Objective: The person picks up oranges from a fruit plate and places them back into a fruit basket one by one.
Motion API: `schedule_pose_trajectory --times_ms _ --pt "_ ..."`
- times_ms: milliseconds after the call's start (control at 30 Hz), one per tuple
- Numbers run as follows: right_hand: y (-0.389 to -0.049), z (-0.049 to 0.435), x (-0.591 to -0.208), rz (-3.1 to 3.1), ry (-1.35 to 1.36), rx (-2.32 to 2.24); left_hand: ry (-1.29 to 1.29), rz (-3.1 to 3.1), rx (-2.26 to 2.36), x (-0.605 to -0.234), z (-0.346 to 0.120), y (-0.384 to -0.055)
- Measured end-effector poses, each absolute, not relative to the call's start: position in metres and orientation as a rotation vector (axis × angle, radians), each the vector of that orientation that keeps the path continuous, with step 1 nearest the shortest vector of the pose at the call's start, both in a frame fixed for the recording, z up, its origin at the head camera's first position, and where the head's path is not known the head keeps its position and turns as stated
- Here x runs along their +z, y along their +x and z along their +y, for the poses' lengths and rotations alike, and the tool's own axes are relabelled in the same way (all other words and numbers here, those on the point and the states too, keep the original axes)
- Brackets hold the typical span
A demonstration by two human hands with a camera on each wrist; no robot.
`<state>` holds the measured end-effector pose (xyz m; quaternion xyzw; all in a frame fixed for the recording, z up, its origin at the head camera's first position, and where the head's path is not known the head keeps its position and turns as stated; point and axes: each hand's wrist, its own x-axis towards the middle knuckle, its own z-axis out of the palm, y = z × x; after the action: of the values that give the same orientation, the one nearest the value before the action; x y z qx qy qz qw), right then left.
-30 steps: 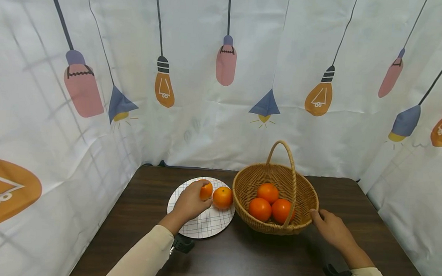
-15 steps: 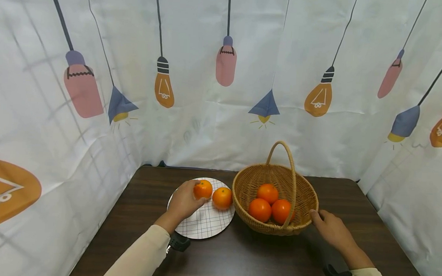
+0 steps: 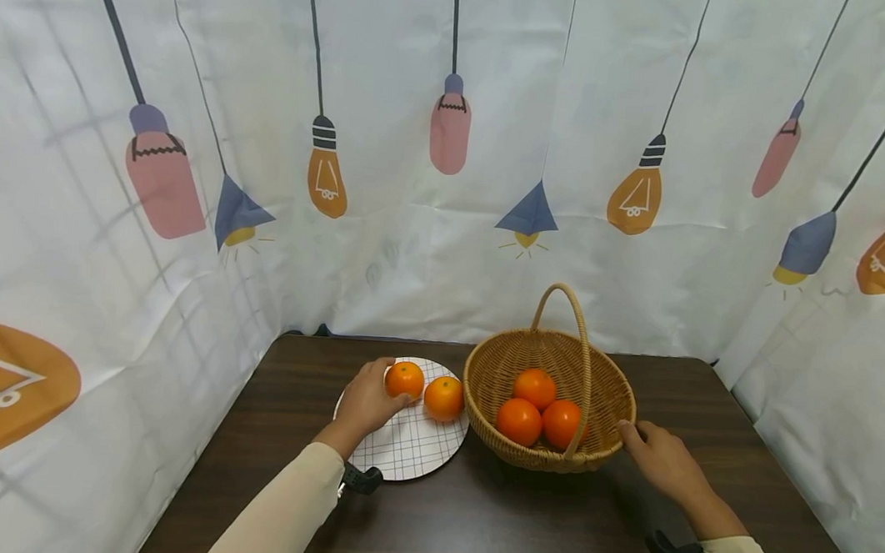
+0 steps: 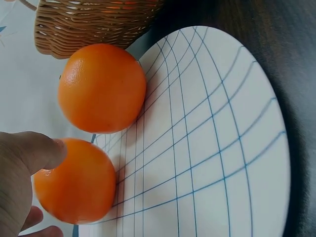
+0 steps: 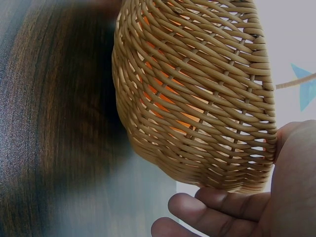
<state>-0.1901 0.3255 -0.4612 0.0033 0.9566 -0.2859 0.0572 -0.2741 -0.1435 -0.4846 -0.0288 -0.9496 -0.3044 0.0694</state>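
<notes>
My left hand (image 3: pixel 364 402) is at the left side of an orange (image 3: pixel 404 381) on a round white plate (image 3: pixel 411 454) with a grid of lines. In the left wrist view, the thumb (image 4: pixel 42 150) overlaps that orange, while the other fingertips hang loosely below. A second orange (image 3: pixel 444 398) sits on the plate beside the wicker basket (image 3: pixel 502 351). My right hand (image 3: pixel 665 464) pinches the basket's right rim, its thumb over the edge and fingers against the outer weave. Three orange-red round fruits (image 3: pixel 534 389) lie inside the basket under its arched handle (image 3: pixel 584 334).
Everything stands on a dark wood-grain table (image 3: pixel 467 528). A white curtain (image 3: pixel 383 265) printed with lamps and bulbs surrounds the back and both sides. Black straps (image 3: pixel 362 479) are worn at both wrists.
My left hand has drawn back slightly to the left from over the orange, uncovering more of it. The orange stays on the plate. My right hand and the basket hold their place.
</notes>
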Motion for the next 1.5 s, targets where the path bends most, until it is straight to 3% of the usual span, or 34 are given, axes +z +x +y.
schedule_pose_trajectory --times_ms 1500 --pt "-0.189 0.324 -0.463 2.911 0.021 -0.883 -0.057 -2.869 -1.035 -0.496 -0.149 -0.285"
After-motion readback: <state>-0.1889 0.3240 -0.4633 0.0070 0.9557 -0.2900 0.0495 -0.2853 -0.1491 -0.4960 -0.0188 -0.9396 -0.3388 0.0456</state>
